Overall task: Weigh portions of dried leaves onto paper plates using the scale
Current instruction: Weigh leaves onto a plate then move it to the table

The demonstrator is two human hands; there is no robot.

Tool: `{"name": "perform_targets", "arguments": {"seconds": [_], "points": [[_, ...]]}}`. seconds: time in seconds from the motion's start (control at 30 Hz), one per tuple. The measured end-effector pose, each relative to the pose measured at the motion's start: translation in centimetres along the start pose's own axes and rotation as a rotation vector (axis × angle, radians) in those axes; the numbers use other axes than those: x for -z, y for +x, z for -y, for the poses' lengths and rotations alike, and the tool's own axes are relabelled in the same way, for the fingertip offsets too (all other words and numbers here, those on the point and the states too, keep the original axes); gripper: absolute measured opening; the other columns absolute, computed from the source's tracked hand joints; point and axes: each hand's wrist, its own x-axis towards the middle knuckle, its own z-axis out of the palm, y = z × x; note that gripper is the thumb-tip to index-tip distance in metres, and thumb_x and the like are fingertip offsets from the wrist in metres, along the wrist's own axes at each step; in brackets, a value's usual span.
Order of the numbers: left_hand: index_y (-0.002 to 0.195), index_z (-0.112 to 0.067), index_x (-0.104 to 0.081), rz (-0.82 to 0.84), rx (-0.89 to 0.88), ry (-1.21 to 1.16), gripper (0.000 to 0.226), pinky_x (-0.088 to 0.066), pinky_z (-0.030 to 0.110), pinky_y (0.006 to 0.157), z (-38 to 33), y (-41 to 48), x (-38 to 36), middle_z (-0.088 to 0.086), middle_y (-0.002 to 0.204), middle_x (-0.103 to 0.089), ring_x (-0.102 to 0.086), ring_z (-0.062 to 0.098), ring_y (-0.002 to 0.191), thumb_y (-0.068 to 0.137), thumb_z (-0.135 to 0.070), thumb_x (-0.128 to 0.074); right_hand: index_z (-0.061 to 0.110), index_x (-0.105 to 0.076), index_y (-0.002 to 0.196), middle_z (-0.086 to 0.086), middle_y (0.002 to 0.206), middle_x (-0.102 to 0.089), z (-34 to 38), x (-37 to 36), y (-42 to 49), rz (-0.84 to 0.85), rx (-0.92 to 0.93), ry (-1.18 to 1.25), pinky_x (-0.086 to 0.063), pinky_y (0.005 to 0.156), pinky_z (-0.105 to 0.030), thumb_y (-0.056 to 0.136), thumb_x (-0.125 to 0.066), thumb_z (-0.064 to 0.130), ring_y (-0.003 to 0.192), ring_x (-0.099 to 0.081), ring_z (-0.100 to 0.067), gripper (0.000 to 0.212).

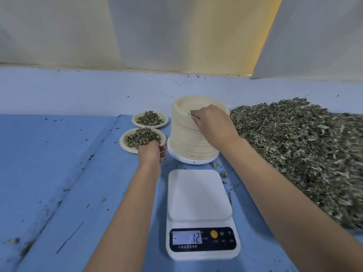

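Head view: reaching straight ahead with the left hand (151,153), fingers curled over the near rim of the nearer filled plate (122,143), a second filled plate (134,120) just behind it. Stretching the right hand (213,124) forward and inward onto the stack of paper plates (186,142), fingertips (193,115) pinching the topmost rim. Between both forearms the scale (198,193), platform bare, reading minus 12; off to the right the heap of dried leaves (294,150) on the blue cloth (59,154).
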Motion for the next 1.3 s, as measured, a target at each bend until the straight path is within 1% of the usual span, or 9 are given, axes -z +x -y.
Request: {"name": "perform_targets", "arguments": {"seconds": [0.23,0.5,0.6,0.73,0.9,1.0,1.1,1.2,1.3], "points": [[0.079,-0.012,-0.049,0.013,0.032,0.012,0.017,-0.03,0.021,0.05,0.1,-0.9,0.0,0.003,0.067,-0.06,-0.049,0.012,0.052,0.091,-0.004,-0.04,0.004,-0.061,0.12,-0.015,0.106,-0.065,-0.1,-0.3,0.4,0.005,0.027,-0.008,-0.046,0.086,-0.042,0.1,-0.039,0.005,0.107,-0.05,-0.029,0.03],[0.098,-0.006,-0.056,0.067,-0.03,0.02,0.014,-0.033,0.02,0.051,-0.5,-1.9,0.0,0.002,0.067,-0.06,-0.05,0.011,0.052,0.093,-0.006,-0.042,-0.008,-0.059,0.122,-0.022,0.105,-0.066,-0.4,-0.4,0.0,-0.277,0.201,0.039,-0.044,0.086,-0.04,0.088,-0.05,-0.014,0.102,-0.055,-0.037,0.036],[0.089,-0.006,-0.061,0.136,-0.13,-0.006,0.021,-0.041,0.019,0.054,-1.5,-2.8,-0.3,0.003,0.066,-0.062,-0.053,0.011,0.049,0.096,-0.017,-0.045,-0.013,-0.066,0.105,-0.022,0.089,-0.069,0.4,0.6,-1.0,-0.463,0.319,0.08,-0.054,0.071,-0.042,0.076,-0.061,-0.019,0.085,-0.063,-0.039,0.03],[0.079,-0.012,-0.062,0.133,-0.281,-0.097,0.036,-0.047,0.024,0.058,-3.8,-4.3,-0.1,-0.001,0.058,-0.066,-0.056,0.01,0.044,0.096,-0.04,-0.047,-0.013,-0.069,0.097,-0.02,0.082,-0.068,2.4,1.1,-3.2,-0.573,0.515,0.056,-0.055,0.067,-0.04,0.07,-0.068,-0.02,0.075,-0.065,-0.036,0.027],[0.064,-0.012,-0.05,0.001,-0.433,-0.118,0.034,-0.039,0.02,0.044,-4.0,-6.5,1.4,-0.004,0.048,-0.048,-0.042,0.01,0.039,0.09,-0.032,-0.06,-0.006,-0.071,0.097,-0.014,0.089,-0.071,3.9,1.5,-6.8,-0.584,0.549,0.086,-0.054,0.074,-0.043,0.08,-0.068,-0.008,0.083,-0.066,-0.032,0.018],[0.056,-0.014,-0.041,-0.007,-0.423,-0.093,0.038,-0.036,0.018,0.04,-2.8,-7.9,2.7,-0.003,0.049,-0.037,-0.033,0.01,0.039,0.088,-0.021,-0.061,0.012,-0.074,0.105,-0.004,0.119,-0.066,3.9,1.3,-8.8,-0.533,0.249,0.238,-0.037,0.105,-0.044,0.088,-0.063,0.028,0.119,-0.051,-0.028,0.025],[0.056,-0.014,-0.042,0.043,-0.395,0.015,0.039,-0.032,0.018,0.039,-0.7,-8.8,4.1,-0.007,0.047,-0.033,-0.029,0.01,0.041,0.09,-0.02,-0.06,0.021,-0.046,0.14,0.002,0.156,-0.023,2.8,1.4,-10.4,-0.371,-0.277,0.718,-0.002,0.113,-0.021,0.097,-0.044,0.034,0.144,-0.009,-0.013,0.045],[0.073,-0.015,-0.065,0.137,-0.395,0.152,0.02,-0.041,0.018,0.042,1.5,-9.6,4.7,-0.002,0.058,-0.048,-0.039,0.008,0.044,0.091,-0.02,-0.058,0.015,-0.038,0.145,0.004,0.152,-0.034,1.7,0.6,-12.3,-0.26,-0.545,1.239,-0.019,0.118,-0.029,0.102,-0.042,0.021,0.14,-0.029,-0.009,0.044],[0.079,-0.028,-0.07,0.117,-0.414,0.255,0.02,-0.042,0.02,0.043,3.1,-9.5,5.0,0.0,0.063,-0.055,-0.043,0.008,0.042,0.091,-0.02,-0.055,0.014,-0.051,0.136,0.009,0.137,-0.051,1.3,-0.7,-13.9,-0.218,-0.648,1.383,-0.036,0.104,-0.025,0.1,-0.045,0.02,0.123,-0.048,-0.005,0.037]]}}
